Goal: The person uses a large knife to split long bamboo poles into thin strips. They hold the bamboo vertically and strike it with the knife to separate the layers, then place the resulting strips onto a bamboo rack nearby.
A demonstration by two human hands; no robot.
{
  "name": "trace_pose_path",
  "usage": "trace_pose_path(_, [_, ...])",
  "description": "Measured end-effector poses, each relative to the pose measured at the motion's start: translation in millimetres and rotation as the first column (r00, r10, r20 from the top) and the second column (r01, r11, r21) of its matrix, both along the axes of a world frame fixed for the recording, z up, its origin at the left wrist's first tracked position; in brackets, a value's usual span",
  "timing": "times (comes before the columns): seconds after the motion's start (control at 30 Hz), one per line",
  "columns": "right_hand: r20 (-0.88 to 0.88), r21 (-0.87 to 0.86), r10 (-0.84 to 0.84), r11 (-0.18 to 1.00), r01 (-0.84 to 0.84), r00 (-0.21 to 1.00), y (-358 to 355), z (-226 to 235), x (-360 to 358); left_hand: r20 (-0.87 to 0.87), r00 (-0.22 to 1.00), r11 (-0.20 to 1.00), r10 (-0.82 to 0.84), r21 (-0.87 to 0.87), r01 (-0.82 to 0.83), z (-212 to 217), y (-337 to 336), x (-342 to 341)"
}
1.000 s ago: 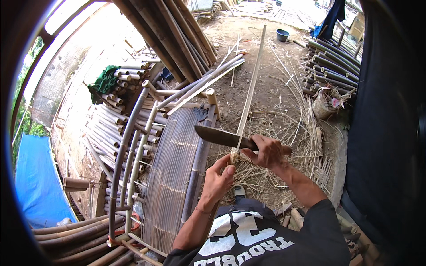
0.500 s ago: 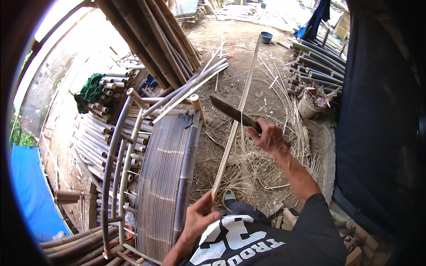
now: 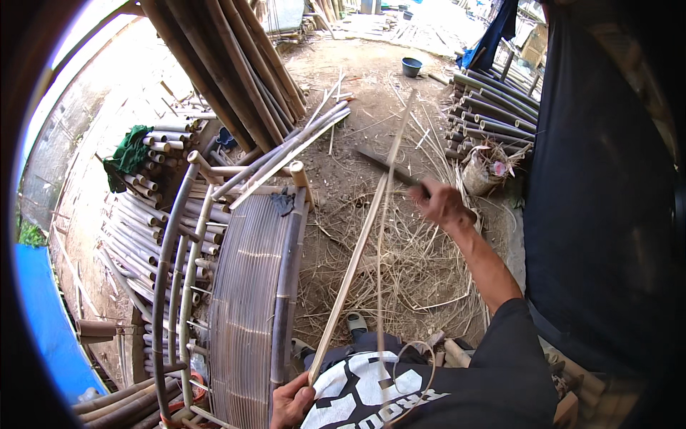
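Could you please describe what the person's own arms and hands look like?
Both the left hand and right hand are ungloved. The right forearm is bare below a short black sleeve, part of a black shirt with large white print. The left sleeve is out of view.

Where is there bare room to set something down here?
The bench seat looks mostly bare, bordered by the dark cloth and the thick pole along its right edge. There's open dirt between the leaning poles and the bucket. It's crowded below the knife, where shavings lie tangled.
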State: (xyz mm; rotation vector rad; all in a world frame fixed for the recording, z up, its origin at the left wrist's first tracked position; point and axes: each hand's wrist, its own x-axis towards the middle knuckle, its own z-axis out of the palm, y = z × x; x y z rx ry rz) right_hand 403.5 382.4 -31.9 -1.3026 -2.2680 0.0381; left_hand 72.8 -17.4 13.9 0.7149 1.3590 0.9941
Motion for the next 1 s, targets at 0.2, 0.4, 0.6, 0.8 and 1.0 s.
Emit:
trace_pose_path(0.2, [-0.202, -0.200, -0.511, 0.857, 0.475, 0.836, 46, 43, 102, 0.018, 0.996, 0.958, -0.085, -0.274, 0.086, -19, -69, -38])
trace_pose_path(0.4, [-0.838, -0.457, -0.365, 0.876, -0.154, 0.405, 6, 41, 1, -0.085, 0.949, 0.944, -0.302, -0.168, 0.286, -13, -3, -32])
trace_pose_path(0.6, [-0.894, -0.438, -0.410, 0.885, -0.160, 0.182, -9, 45, -35, -0.087, 0.723, 0.723, -0.685, -0.204, 0.661, -36, 12, -62])
trace_pose_path(0.8, [-0.866, -0.492, -0.465, 0.730, -0.474, 0.182, -60, 39, -109, 0.325, 0.819, 0.861, -0.472, 0.367, 0.351, -28, 154, 20])
trace_pose_path(1.0, [-0.554, -0.267, 0.003, 0.946, -0.182, 0.833, -69, 34, -91, 0.374, 0.916, 0.979, -0.145, 0.187, 0.079, -1, 199, 41])
